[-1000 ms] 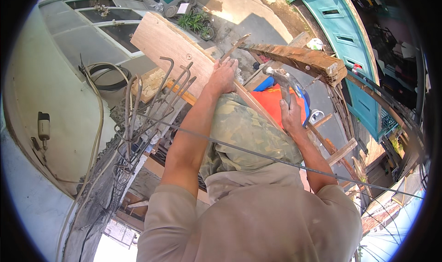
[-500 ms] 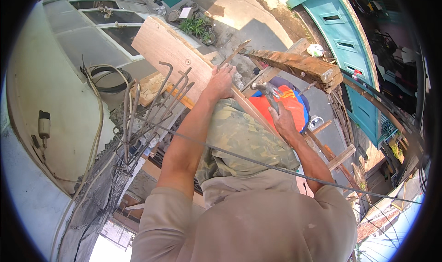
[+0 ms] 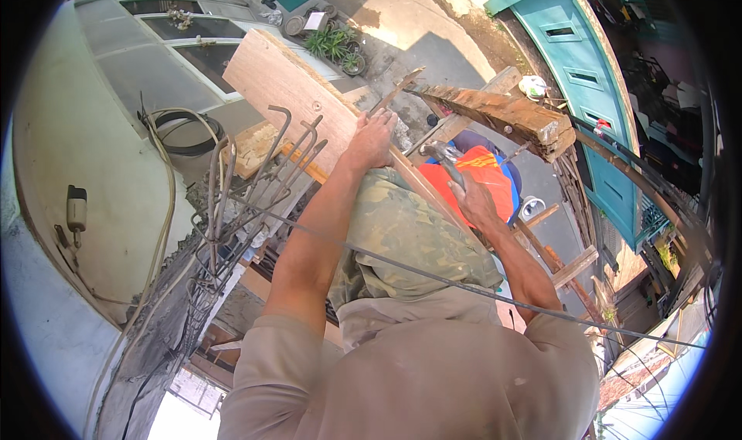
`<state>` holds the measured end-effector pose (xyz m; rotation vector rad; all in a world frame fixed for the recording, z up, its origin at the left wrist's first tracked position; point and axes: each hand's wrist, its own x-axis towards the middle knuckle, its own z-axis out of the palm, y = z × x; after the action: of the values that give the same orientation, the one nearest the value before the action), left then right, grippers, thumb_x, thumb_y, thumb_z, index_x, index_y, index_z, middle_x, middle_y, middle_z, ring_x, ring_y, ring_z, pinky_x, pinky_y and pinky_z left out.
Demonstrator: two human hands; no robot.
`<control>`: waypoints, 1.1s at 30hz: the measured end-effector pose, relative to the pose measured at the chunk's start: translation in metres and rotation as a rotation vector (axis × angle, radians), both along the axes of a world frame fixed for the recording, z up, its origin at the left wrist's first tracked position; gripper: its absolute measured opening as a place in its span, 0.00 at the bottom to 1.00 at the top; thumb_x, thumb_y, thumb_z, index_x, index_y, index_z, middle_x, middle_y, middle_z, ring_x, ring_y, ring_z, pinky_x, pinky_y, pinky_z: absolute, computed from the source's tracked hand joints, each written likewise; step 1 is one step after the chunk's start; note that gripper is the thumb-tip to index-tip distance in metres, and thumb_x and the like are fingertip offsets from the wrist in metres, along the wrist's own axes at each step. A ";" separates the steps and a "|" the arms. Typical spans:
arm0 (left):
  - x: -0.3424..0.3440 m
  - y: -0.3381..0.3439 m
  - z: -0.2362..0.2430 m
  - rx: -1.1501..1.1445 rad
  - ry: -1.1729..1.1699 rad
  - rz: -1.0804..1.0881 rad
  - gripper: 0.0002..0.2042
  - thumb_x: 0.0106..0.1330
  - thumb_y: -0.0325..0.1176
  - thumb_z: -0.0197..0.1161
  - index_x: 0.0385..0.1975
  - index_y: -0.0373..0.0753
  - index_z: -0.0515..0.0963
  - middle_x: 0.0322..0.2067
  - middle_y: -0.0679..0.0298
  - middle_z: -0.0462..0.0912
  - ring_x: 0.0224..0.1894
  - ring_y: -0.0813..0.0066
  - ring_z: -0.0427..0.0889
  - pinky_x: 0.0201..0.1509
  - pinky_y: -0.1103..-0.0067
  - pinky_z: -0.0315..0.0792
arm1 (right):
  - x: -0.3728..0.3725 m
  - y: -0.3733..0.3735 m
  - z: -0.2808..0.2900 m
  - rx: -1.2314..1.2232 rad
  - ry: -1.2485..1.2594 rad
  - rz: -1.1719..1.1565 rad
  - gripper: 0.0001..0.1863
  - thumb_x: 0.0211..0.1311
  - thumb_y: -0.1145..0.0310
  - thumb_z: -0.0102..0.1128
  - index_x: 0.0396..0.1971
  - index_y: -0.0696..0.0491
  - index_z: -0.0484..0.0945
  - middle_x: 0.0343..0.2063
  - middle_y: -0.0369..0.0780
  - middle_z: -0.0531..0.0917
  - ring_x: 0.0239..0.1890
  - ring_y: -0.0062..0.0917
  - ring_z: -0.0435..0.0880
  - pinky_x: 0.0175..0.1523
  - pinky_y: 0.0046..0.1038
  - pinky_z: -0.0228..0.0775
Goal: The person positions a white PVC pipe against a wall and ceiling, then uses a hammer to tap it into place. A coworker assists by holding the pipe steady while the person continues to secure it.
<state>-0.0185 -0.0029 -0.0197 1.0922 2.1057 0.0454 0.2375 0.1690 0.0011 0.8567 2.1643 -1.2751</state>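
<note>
My left hand (image 3: 371, 137) is closed over the upper edge of a long pale plywood board (image 3: 278, 77), where a thin splintered stick (image 3: 398, 84) rises beside my fingers. My right hand (image 3: 476, 199) grips a hammer (image 3: 444, 159) by its handle, the metal head raised beside the board's narrow edge. My camouflage-clad leg (image 3: 410, 239) lies just behind the board. A weathered thick timber (image 3: 525, 119) runs above the hammer to the right.
Bent rebar (image 3: 220, 193) sticks up at my left near coiled cable (image 3: 184, 146). A wire (image 3: 417, 268) crosses in front of me. Below, a person in orange and blue (image 3: 492, 179) is beside wooden framing (image 3: 572, 266). A turquoise gate (image 3: 580, 77) stands at the right.
My right hand and the hammer have moved left and slightly up, toward the board, since a second ago. More of the person below shows. My left hand keeps its place on the board.
</note>
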 end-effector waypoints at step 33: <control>0.050 -0.013 0.057 0.772 -0.045 0.703 0.21 0.64 0.23 0.59 0.58 0.28 0.76 0.51 0.42 0.81 0.57 0.53 0.83 0.59 0.68 0.77 | 0.024 0.035 0.113 0.225 -0.042 0.251 0.21 0.72 0.53 0.60 0.43 0.60 0.73 0.28 0.61 0.83 0.35 0.63 0.82 0.38 0.55 0.69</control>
<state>0.0318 -0.0158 0.0373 0.6543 2.3792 1.2825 0.2620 0.2036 0.1137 0.6625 2.3254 -0.8966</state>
